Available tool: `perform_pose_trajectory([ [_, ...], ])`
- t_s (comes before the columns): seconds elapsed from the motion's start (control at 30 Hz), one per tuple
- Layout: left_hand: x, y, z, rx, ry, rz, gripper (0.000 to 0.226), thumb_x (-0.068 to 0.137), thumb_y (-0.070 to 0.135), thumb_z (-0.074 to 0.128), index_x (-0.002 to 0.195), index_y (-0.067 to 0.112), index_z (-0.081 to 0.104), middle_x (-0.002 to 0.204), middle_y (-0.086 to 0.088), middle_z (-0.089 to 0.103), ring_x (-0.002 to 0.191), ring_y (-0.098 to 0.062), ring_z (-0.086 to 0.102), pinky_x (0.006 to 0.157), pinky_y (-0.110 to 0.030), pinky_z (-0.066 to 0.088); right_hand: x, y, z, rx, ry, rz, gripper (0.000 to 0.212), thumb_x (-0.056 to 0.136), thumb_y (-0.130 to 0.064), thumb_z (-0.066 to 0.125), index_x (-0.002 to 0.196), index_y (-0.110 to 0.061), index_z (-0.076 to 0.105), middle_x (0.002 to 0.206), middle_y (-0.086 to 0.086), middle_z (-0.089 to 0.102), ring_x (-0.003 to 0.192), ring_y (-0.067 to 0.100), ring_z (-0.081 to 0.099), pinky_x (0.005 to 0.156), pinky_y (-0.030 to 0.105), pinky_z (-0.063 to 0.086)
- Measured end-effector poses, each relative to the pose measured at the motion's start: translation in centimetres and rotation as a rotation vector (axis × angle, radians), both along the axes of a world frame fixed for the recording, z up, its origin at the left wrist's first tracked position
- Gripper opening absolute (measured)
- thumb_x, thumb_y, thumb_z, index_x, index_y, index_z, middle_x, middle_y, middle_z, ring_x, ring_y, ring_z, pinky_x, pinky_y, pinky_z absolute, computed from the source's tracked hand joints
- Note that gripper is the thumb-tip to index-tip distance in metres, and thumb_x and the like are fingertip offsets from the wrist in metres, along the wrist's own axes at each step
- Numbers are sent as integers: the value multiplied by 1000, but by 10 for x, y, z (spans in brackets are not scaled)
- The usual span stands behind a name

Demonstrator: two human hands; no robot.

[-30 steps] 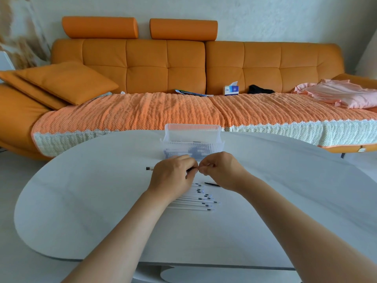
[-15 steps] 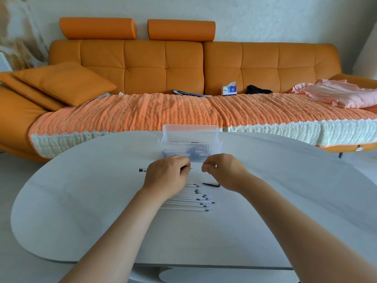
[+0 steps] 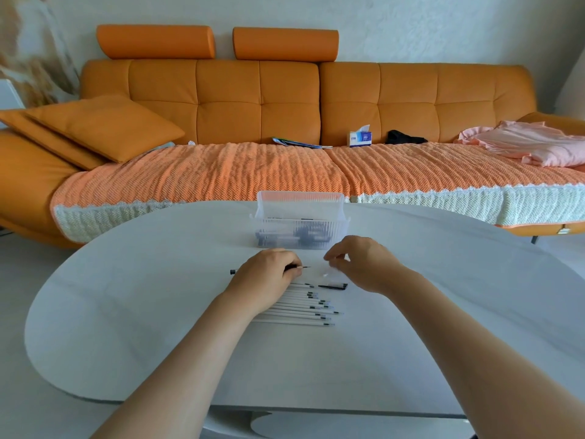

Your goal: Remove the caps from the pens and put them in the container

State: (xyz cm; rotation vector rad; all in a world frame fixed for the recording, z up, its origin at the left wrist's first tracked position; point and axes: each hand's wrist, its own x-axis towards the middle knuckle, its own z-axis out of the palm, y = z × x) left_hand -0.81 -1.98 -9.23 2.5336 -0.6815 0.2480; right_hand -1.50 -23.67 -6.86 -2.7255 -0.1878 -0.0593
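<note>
Your hands, together a second ago, came apart. Your left hand (image 3: 269, 275) stayed curled round the pen (image 3: 300, 267), bare tip poking right, butt end out the left side. Your right hand (image 3: 364, 264) moved off to the right and up, fingertips pinching what looked like a clear cap (image 3: 330, 270), too blurred to be sure. The container (image 3: 300, 201) sat just behind both hands on the table (image 3: 158, 312), dark bits inside. The row of uncapped pens (image 3: 304, 308) lay under your left wrist, a black piece (image 3: 334, 286) beside it.
</note>
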Motion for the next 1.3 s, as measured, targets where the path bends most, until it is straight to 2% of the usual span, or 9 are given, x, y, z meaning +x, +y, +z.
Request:
perform_pose_trajectory([
  [0.27,0,-1,-1,6,24,-3,13,95,32,56,99,27,67,98,15,64,91,-9,57,81,-32,49,0,-23,-2,-52,67,-45,28,100,-25,50,118,-36,68,123,-11,63,111,15,59,92,32,50],
  [0.43,-2,-2,0,-17,8,-16,12,95,33,56,99,28,67,95,16,63,90,-7,56,81,-32,49,0,-22,-2,-108,75,0,16,94,-31,61,103,-40,72,99,-17,62,93,9,58,78,26,50],
  [0.6,-4,-4,0,-44,-13,-29,11,96,31,56,98,29,66,90,17,60,86,-5,55,77,-30,49,3,-20,-4,-147,-2,7,11,94,-27,61,95,-33,70,102,-12,63,87,10,53,64,23,39],
  [0.77,-3,-3,0,-45,-22,-22,10,95,31,56,97,30,66,89,16,60,84,-5,55,75,-30,49,4,-23,-6,-65,40,6,13,92,-23,63,96,-32,71,102,-7,66,93,15,62,79,30,54],
  [0.93,-3,-4,0,-27,-15,-19,12,96,31,55,98,29,67,92,17,61,87,-6,56,78,-30,49,2,-18,-5,-107,51,56,28,101,-21,49,123,-28,66,118,-3,59,104,18,57,86,29,48],
  [1.0,-2,-5,0,-29,-16,-19,12,96,31,56,100,29,67,94,17,62,88,-6,56,79,-30,50,2,-14,-4,-55,16,65,26,101,-20,49,114,-25,70,113,-5,59,102,15,58,79,22,45],
  [1.1,-3,-5,0,-28,-18,-10,12,96,31,56,101,28,67,97,16,63,90,-7,57,79,-32,50,-1,-7,2,95,-59,40,16,95,-22,60,97,-31,73,99,-11,58,81,5,56,64,12,40],
  [1.23,-5,-5,2,-25,-29,1,14,97,33,54,102,28,67,100,15,65,91,-8,58,78,-31,51,-6,0,5,323,-81,8,12,87,-19,68,83,-30,71,86,-12,66,64,19,68,54,21,52],
  [1.3,-5,-5,3,-17,-42,10,15,97,35,53,103,30,66,100,16,64,91,-7,58,76,-31,51,-10,4,6,394,-33,18,9,85,-15,70,83,-23,70,85,-11,69,59,15,70,50,24,54],
])
